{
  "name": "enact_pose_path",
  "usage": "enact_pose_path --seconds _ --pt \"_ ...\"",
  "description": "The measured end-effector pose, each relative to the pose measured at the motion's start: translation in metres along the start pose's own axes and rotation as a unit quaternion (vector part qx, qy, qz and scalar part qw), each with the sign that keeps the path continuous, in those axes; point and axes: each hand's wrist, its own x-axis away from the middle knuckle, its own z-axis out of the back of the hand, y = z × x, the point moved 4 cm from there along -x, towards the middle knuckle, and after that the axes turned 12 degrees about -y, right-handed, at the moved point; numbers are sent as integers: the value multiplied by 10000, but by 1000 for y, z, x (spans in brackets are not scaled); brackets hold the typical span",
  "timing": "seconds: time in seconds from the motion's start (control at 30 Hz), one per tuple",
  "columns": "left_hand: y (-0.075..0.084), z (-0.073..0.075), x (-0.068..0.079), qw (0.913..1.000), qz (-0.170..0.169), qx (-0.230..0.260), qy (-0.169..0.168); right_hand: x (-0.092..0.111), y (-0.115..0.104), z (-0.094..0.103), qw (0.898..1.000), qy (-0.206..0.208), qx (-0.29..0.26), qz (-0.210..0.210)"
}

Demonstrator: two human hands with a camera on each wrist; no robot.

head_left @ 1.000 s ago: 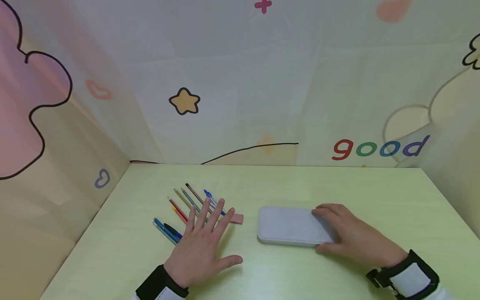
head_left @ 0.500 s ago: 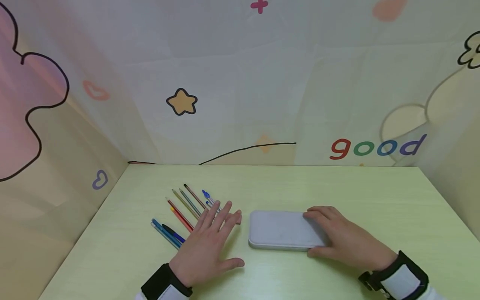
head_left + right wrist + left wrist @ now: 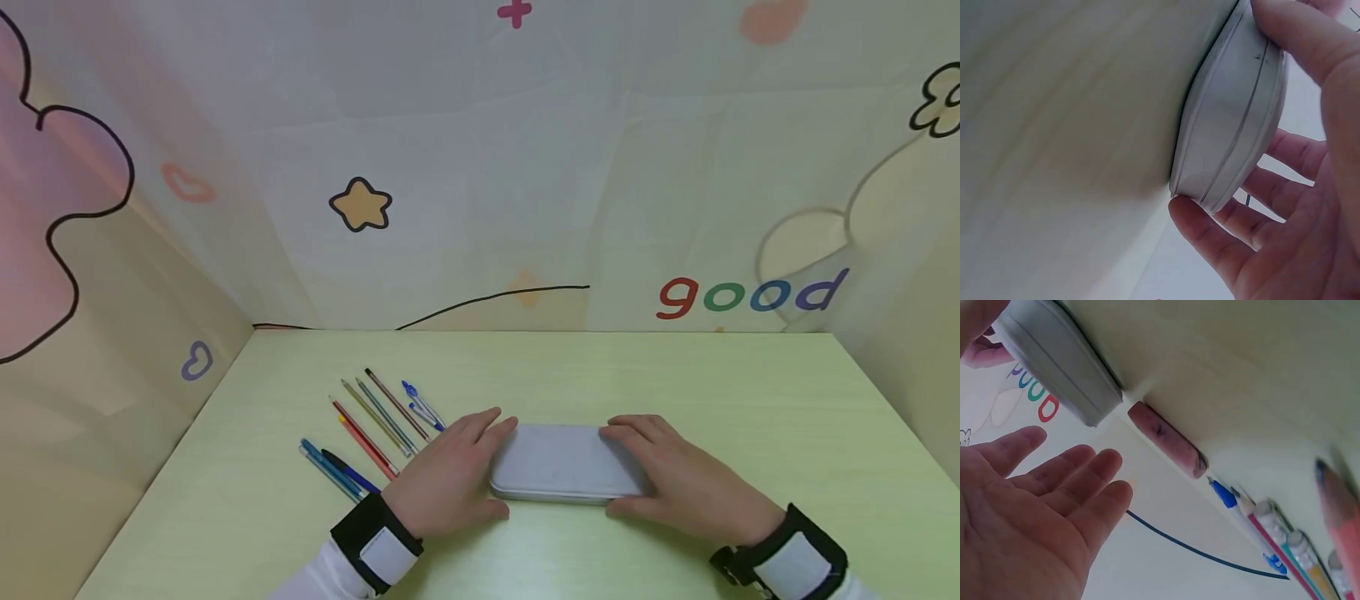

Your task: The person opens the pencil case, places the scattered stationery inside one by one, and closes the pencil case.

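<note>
while the right hand (image 3: 682, 475) grips the grey case (image 3: 558, 462), flat on the tabletop (image 3: 712, 375), the left hand (image 3: 453, 479), fingers loosely extended, has moved from the pencils (image 3: 386, 416) to the case's left end, making the work look two-handed.

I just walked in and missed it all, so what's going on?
A person's right hand holds the right end of a case on the table. The left hand is at its left end. Pens and pencils lie to the left, with an eraser between them and the case.
</note>
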Motion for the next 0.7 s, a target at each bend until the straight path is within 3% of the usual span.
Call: enact_pose_path --seconds 0.2,0.7 --pt "1 -3 -7 9996 -23 258 -80 0 0 -1 10000 -48 4 -46" --pt "-1 -4 -9 9991 -103 362 -181 3 0 2 9998 -181 40 -6"
